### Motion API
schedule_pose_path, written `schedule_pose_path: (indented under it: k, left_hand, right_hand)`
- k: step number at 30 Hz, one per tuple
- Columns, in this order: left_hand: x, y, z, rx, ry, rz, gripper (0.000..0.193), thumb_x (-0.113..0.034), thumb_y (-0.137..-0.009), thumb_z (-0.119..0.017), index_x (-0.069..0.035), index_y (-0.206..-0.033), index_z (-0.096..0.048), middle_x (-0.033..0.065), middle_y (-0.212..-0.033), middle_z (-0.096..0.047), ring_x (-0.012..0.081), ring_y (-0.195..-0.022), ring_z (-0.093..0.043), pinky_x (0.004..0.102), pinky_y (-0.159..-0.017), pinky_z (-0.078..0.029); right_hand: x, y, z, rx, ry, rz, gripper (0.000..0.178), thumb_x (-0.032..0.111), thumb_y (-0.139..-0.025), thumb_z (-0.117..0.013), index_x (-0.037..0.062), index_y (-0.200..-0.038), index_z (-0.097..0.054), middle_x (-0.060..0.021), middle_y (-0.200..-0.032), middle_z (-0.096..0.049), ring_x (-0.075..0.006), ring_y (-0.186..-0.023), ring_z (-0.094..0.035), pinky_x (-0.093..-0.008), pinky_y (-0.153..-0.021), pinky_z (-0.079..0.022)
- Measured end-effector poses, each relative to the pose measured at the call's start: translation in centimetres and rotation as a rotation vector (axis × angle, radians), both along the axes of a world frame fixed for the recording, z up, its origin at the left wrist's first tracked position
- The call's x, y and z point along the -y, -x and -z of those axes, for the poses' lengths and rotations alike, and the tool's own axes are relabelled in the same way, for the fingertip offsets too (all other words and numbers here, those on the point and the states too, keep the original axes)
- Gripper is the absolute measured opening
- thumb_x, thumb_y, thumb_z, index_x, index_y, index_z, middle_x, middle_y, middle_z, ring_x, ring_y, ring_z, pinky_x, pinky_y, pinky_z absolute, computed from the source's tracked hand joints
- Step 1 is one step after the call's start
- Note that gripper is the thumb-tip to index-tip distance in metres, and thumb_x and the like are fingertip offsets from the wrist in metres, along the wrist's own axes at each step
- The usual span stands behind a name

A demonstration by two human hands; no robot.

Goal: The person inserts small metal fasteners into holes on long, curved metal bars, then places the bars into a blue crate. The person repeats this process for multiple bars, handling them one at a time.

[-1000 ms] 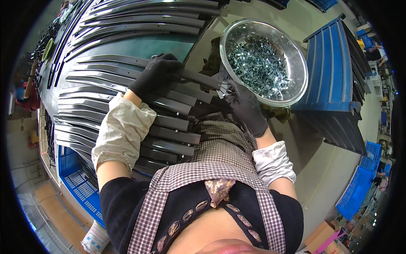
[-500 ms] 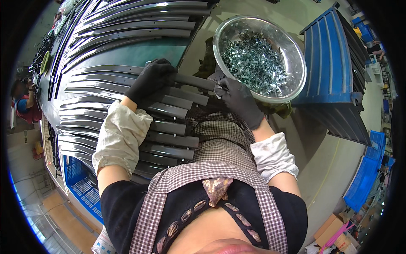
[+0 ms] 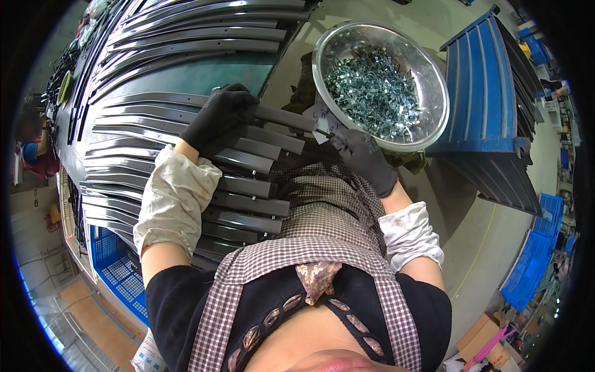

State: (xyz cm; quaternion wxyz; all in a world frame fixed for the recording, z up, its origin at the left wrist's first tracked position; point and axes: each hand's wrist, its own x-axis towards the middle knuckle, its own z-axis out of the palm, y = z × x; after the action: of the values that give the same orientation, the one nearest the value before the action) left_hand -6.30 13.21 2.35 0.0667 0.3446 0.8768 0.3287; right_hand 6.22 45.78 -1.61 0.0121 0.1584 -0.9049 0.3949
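My left hand (image 3: 227, 110), in a dark grey glove, is closed round a dark strip (image 3: 282, 116) near its right end. That strip lies at the front of the table among several similar long, slightly curved strips (image 3: 245, 186). Just off the strip's end is my right hand (image 3: 362, 155), gloved alike, with thumb and fingers pinched together. A small dark bit shows at its fingertips, too small to name. Behind those fingertips a white paper with handwriting (image 3: 321, 121) hangs by the bowl. The clear bowl (image 3: 441, 118) holds a heap of small shiny metal clips (image 3: 375, 93).
More dark strips (image 3: 204, 31) lie across the far part of the green-topped table (image 3: 217, 77). A blue ribbed metal bin (image 3: 480, 93) stands right of the bowl. At lower left is a blue plastic crate (image 3: 121, 270). Another person (image 3: 38, 149) is at far left.
My right hand has drawn back from the strip's end, a little right and toward me, uncovering more of the white paper. My left hand keeps its hold on the strip.
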Motion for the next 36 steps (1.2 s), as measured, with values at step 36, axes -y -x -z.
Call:
schedule_pose_path:
  k: [36]
  left_hand:
    - [4.5,10.2,3.1,-0.763,0.428,-0.351,0.047,-0.03,-0.081,-0.067,-0.027,-0.127,-0.061,0.0032,-0.122,-0.061,0.0267,-0.119,-0.054,0.0489,-0.11,-0.03]
  right_hand:
    - [-12.5,6.8,6.5,0.181,-0.708,0.22,0.026,0.023,-0.08,-0.056,0.0122,-0.098,-0.07,-0.0162,-0.104,-0.07,-0.0374,-0.099,-0.066,-0.0492,-0.084,-0.052]
